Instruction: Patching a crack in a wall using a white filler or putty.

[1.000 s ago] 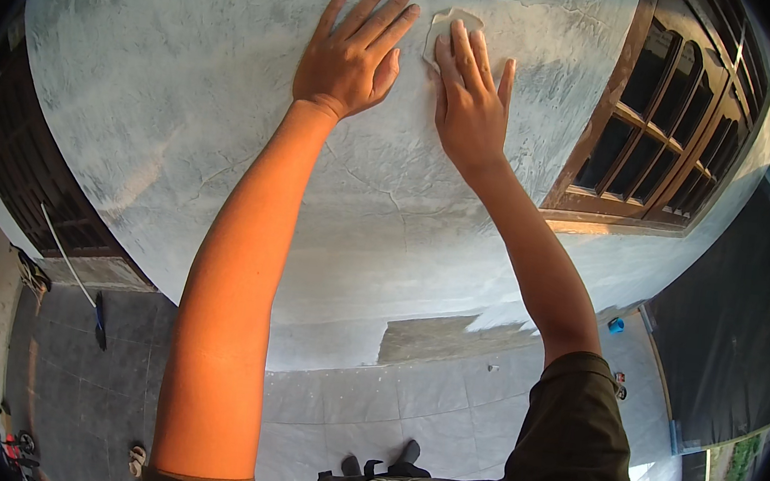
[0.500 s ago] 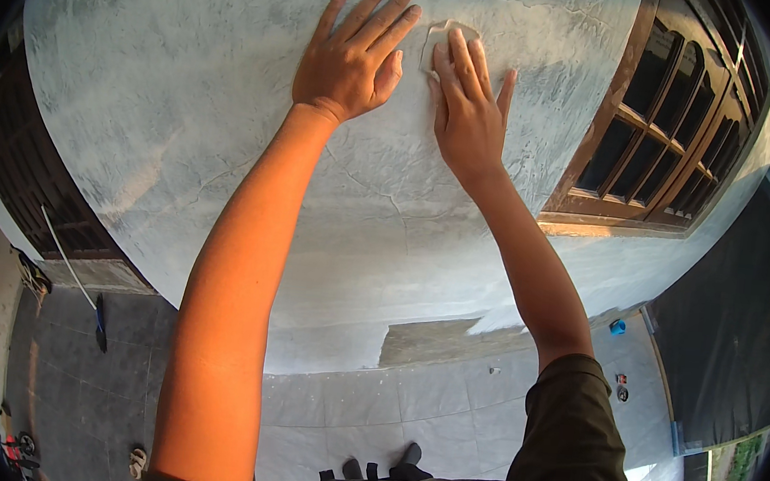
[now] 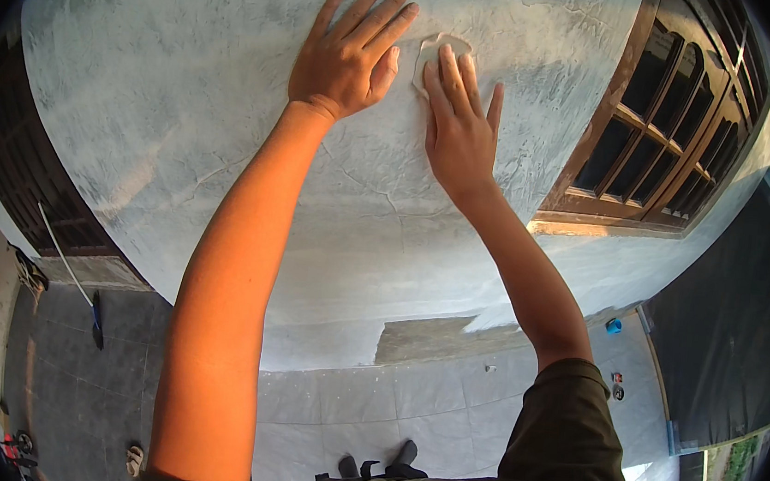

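My left hand (image 3: 349, 56) lies flat on the grey plastered wall (image 3: 189, 64), fingers spread, holding nothing. To its right, my right hand (image 3: 461, 123) holds a pale sheet with curled edges (image 3: 429, 52), which looks like sandpaper, pressed against the wall. The fingers lie stretched over the sheet and hide much of it; its upper and left edges show past the fingertips. Cracks run across the plaster above and below my hands.
A brown wooden window (image 3: 661, 119) is set in the wall at right. A dark slatted door (image 3: 28, 141) stands at left, with a long-handled broom (image 3: 76, 276) near it. Below are grey floor tiles (image 3: 330, 421), sandals (image 3: 135, 460) and a small blue container (image 3: 614, 326).
My right hand has slid down and slightly left along the wall, and the sandpaper has moved with it. My left hand has stayed nearly in place.
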`<state>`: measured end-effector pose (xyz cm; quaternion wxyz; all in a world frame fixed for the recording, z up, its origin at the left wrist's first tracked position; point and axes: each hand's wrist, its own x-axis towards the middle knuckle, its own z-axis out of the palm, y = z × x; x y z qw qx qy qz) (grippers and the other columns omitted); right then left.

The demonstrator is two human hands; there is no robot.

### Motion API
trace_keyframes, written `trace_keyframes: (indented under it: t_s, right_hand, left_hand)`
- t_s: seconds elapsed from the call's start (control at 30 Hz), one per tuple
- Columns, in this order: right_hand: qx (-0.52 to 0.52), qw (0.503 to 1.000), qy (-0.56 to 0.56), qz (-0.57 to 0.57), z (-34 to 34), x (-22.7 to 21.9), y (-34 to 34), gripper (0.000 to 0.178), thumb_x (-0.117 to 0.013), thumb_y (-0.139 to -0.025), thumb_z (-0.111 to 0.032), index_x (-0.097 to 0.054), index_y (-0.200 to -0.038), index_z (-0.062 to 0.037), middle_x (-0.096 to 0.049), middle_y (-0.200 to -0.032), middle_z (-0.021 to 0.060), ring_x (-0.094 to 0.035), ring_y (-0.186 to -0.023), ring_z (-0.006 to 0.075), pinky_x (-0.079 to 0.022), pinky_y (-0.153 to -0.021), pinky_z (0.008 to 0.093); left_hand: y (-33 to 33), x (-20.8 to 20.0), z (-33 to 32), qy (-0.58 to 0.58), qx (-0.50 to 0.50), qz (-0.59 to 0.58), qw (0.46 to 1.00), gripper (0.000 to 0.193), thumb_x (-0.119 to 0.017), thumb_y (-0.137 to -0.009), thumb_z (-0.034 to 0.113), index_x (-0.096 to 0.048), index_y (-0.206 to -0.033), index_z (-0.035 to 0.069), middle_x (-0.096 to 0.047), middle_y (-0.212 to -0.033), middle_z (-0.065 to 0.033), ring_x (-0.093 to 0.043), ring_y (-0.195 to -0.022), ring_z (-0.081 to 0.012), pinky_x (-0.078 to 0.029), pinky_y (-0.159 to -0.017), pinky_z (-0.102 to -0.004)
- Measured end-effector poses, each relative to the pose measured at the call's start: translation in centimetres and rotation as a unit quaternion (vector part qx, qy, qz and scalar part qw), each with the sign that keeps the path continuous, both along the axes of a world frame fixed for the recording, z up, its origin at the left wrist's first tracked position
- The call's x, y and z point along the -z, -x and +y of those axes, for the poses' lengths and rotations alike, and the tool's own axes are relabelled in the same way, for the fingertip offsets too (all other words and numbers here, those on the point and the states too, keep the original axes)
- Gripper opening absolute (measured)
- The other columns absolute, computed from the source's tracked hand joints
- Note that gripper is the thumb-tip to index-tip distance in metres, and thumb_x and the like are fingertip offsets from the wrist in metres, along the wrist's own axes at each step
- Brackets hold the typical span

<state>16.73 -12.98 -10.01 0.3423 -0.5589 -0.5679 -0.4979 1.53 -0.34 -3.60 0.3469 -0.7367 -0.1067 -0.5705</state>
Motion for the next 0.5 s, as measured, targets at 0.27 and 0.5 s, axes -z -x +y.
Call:
trace_keyframes:
  t_s: [0.27, 0.5]
  right_hand:
    - [-0.005, 0.995, -0.094, -0.044, 0.6, -5.7, -1.3, 0.041, -0.061, -0.1, -0.018, -0.06, -0.141, -0.0137, -0.045, -0.16, 0.0014, -0.04, -0.15, 0.0251, -0.027, -0.113, 0.0742]
    - [0.028, 0.997, -0.065, -0.02, 0.4, -3.4, -0.3, 0.039, -0.061, -0.1, -0.015, -0.06, -0.139, -0.0116, -0.043, -0.162, 0.0071, -0.039, -0.15, 0.03, -0.025, -0.113, 0.075]
  left_hand:
    - [-0.4, -0.2, -0.6, 0.002, 0.012, -0.006, 1.0, 0.055, -0.055, -0.095, 0.022, -0.055, -0.15, 0.026, -0.048, -0.16, 0.006, -0.042, -0.148, -0.0173, -0.029, -0.124, -0.0503]
    - [-0.3, -0.2, -0.5, -0.005, 0.018, -0.013, 1.0, 0.054, -0.055, -0.095, 0.022, -0.056, -0.148, 0.026, -0.048, -0.16, 0.0053, -0.042, -0.148, -0.0178, -0.03, -0.123, -0.0506]
